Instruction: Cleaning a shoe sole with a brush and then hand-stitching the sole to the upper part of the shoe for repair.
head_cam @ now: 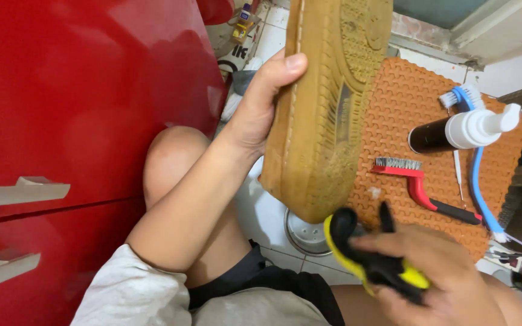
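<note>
My left hand (260,105) grips the edge of a shoe with a tan rubber sole (324,115), held sole-up and tilted above the floor. My right hand (430,268) is closed around a black and yellow brush (367,253), whose head sits just under the heel end of the sole. My bare knee (173,160) shows below the left forearm.
An orange textured mat (406,96) lies on the floor with a red-handled wire brush (421,184), a blue-handled brush (475,151) and a dark pump bottle with white top (463,130) on it. Red cabinet doors (74,121) stand at left. A round metal floor drain (303,232) sits below the shoe.
</note>
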